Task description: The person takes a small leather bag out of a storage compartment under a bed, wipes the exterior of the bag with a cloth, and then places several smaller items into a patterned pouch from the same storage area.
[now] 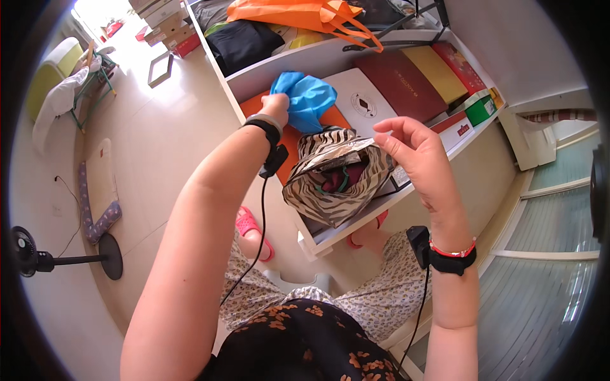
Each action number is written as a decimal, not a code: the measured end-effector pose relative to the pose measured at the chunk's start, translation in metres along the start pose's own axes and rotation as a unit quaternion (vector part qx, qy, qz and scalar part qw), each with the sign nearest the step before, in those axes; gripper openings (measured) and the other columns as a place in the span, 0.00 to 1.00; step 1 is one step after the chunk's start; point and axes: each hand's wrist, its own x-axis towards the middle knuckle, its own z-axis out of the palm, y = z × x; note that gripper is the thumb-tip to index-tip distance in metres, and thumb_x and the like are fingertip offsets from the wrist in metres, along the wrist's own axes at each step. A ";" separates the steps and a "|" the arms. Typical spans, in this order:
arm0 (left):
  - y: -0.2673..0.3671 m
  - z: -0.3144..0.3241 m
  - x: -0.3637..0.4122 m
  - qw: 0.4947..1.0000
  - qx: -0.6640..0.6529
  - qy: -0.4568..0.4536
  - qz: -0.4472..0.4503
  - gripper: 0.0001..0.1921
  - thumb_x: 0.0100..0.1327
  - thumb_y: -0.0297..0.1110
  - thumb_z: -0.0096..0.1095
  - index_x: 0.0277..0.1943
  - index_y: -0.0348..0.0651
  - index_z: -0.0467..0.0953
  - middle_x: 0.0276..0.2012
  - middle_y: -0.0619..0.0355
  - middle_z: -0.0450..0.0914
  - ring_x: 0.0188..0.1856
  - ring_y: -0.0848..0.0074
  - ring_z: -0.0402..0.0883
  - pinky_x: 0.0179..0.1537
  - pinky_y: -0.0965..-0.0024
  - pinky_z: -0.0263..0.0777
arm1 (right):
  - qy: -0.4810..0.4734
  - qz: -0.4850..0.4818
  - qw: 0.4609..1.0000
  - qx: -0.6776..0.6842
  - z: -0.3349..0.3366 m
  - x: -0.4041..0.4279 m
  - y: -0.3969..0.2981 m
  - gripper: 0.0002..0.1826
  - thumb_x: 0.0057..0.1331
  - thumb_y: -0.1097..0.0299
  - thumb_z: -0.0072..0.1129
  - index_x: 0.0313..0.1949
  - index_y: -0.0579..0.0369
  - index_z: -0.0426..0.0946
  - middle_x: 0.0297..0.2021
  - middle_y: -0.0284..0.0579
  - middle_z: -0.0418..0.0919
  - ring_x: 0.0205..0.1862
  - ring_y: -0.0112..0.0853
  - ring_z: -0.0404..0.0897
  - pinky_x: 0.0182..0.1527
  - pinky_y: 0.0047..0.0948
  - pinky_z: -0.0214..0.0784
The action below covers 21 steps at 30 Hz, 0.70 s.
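Note:
My left hand (276, 107) grips the near left side of a crumpled blue fabric bundle (310, 100), held over an orange box (336, 119) in the drawer-like compartment. Below it, a zebra-striped bag (329, 205) lies with its mouth spread, showing dark red and green fabric (345, 178) inside. My right hand (410, 147) is at the bag's right rim, thumb and forefinger curled close to its pale edge; whether they pinch that edge is hard to tell. Beyond the bag lie a white box (364, 102) with a round emblem and a dark red box (405, 85).
An orange non-woven bag (286, 10) and dark folded cloth (243, 45) fill the rear compartment. A metal strut (400, 28) crosses its right side. Stacked boxes (164, 24) and a frame (160, 69) stand on the floor at upper left. A black fan (24, 252) is at far left.

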 end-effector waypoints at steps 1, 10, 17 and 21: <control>0.008 -0.011 -0.007 0.996 0.075 -0.013 0.040 0.30 0.59 0.31 0.59 0.64 0.34 0.61 0.58 0.46 0.70 0.58 0.63 0.72 0.53 0.62 0.69 | -0.018 -0.009 1.000 -0.007 0.000 -0.002 -0.002 0.08 0.64 0.70 0.61 0.41 0.59 0.78 0.26 0.25 0.72 0.29 0.13 0.66 0.32 0.14 0.58; -0.014 -0.093 -0.228 0.579 0.159 -0.104 0.793 0.08 0.52 0.26 0.65 0.35 0.44 0.75 0.49 0.48 0.74 0.53 0.55 0.72 0.53 0.58 0.67 | 0.018 -0.036 0.999 -0.002 -0.009 -0.003 0.010 0.06 0.65 0.72 0.59 0.39 0.60 0.77 0.30 0.30 0.77 0.32 0.15 0.72 0.37 0.15 0.65; -0.081 -0.061 -0.265 0.472 0.572 -0.194 0.642 0.09 0.57 0.28 0.57 0.41 0.40 0.79 0.52 0.48 0.75 0.54 0.59 0.75 0.53 0.60 0.71 | 0.025 -0.045 0.998 0.035 -0.008 -0.009 0.012 0.05 0.64 0.74 0.59 0.40 0.60 0.78 0.30 0.32 0.77 0.33 0.16 0.73 0.37 0.16 0.66; -0.098 -0.037 -0.202 0.673 0.529 -0.194 0.479 0.16 0.63 0.29 0.51 0.53 0.41 0.74 0.56 0.45 0.73 0.57 0.54 0.73 0.57 0.58 0.68 | 0.016 -0.050 0.998 0.021 0.003 -0.017 0.005 0.05 0.64 0.75 0.59 0.40 0.60 0.78 0.30 0.31 0.77 0.32 0.15 0.72 0.36 0.15 0.65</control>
